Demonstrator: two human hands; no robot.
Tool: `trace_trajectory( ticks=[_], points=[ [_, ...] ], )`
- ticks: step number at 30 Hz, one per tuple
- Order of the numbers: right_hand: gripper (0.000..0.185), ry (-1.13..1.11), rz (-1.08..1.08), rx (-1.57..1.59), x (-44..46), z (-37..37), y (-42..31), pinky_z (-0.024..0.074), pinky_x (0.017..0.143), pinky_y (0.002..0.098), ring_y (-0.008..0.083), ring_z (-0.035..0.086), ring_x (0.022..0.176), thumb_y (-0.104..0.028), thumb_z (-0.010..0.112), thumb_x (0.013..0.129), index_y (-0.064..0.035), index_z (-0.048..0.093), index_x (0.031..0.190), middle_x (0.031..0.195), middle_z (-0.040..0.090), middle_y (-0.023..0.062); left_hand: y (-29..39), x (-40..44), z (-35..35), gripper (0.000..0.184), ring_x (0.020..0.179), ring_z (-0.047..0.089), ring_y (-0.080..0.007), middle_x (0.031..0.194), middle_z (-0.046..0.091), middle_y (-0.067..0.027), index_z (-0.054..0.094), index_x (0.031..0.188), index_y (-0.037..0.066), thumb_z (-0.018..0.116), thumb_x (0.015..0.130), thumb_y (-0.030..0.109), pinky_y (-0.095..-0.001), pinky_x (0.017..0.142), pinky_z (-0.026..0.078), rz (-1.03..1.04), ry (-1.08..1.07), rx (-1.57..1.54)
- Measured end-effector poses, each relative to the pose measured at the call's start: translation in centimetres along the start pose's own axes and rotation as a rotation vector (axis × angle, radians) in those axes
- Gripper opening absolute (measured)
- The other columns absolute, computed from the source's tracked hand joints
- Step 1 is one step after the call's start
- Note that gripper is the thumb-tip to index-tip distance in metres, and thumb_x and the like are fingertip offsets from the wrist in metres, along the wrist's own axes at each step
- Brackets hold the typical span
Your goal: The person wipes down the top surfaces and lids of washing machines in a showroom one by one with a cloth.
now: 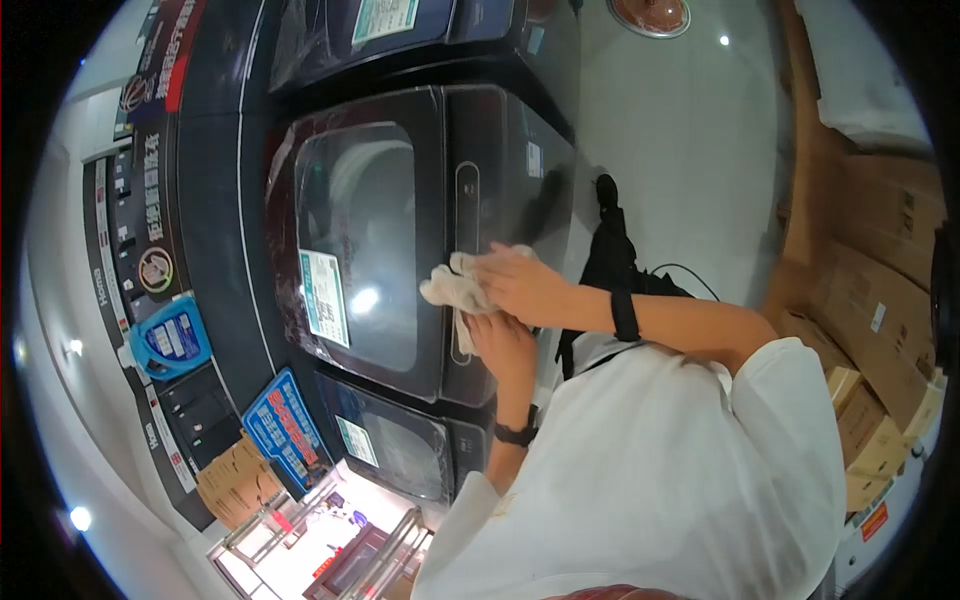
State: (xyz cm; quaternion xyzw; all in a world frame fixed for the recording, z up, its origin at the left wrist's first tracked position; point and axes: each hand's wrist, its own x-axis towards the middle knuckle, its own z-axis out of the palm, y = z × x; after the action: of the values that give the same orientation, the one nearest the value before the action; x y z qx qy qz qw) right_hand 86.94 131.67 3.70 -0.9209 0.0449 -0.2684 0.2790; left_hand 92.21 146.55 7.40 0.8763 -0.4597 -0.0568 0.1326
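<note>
We see only part of the crumpled off-white cloth [449, 290]; the right hand [525, 287] and left hand [504, 348] cover the rest. Left of centre, the white-and-teal paper label [323, 298] carries print too small for us to read. The top edge cuts off the glossy dark boxy appliance [485, 22] and the round brown metal-rimmed object [652, 14].

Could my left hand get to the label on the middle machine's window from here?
Probably yes: the left hand is at the panel beside the window, and nothing seen blocks the label, though the cloth and right hand are close by and some stretch may be needed.
</note>
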Motion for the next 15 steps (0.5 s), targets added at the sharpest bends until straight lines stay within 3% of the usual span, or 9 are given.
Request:
trace_trajectory(
  ticks=[4,7,13,15],
  points=[
    [0.032,-0.002,-0.006,-0.021,0.8,-2.0,1.6,0.0278,0.125,0.0548,0.0218,0.053,0.137,-0.019,0.067,0.086,-0.0071,0.071,0.115,0.129,0.069,0.0052,2.7,3.1,-1.2,0.045,0.136,0.044,-0.056,0.143,0.052,-0.0331,0.054,0.139,-0.008,0.058,0.096,0.007,-0.0599,0.115,0.036,-0.033,0.006,-0.018],
    [0.033,-0.123,0.047,0.115,1.6,-4.6,3.7,0.0284,0.125,0.0583,0.0251,0.055,0.139,-0.017,0.071,0.083,-0.0047,0.071,0.114,0.124,0.07,0.0095,2.9,4.6,-0.9,0.046,0.142,0.039,-0.0539,0.15,0.049,-0.0311,0.053,0.143,-0.006,0.056,0.101,0.014,-0.0558,0.12,0.032,-0.067,-0.16,0.04],
    [0.036,0.062,0.105,0.046,3.0,-7.2,11.5,0.0244,0.126,0.0591,0.0253,0.056,0.139,-0.015,0.074,0.078,-0.0043,0.07,0.112,0.13,0.068,0.0088,7.1,13.4,0.8,0.046,0.139,0.042,-0.0551,0.147,0.051,-0.0313,0.055,0.141,-0.005,0.059,0.098,0.01,-0.057,0.119,0.033,0.078,-0.092,-0.002],
    [0.036,0.027,0.14,0.033,4.0,-9.1,14.5,0.024,0.126,0.0589,0.0257,0.056,0.139,-0.013,0.074,0.077,-0.0039,0.07,0.112,0.132,0.067,0.0096,8.8,16.9,1.7,0.046,0.137,0.043,-0.0564,0.145,0.052,-0.0311,0.055,0.141,-0.005,0.059,0.097,0.009,-0.0575,0.117,0.034,0.107,-0.068,-0.016]
  ],
)
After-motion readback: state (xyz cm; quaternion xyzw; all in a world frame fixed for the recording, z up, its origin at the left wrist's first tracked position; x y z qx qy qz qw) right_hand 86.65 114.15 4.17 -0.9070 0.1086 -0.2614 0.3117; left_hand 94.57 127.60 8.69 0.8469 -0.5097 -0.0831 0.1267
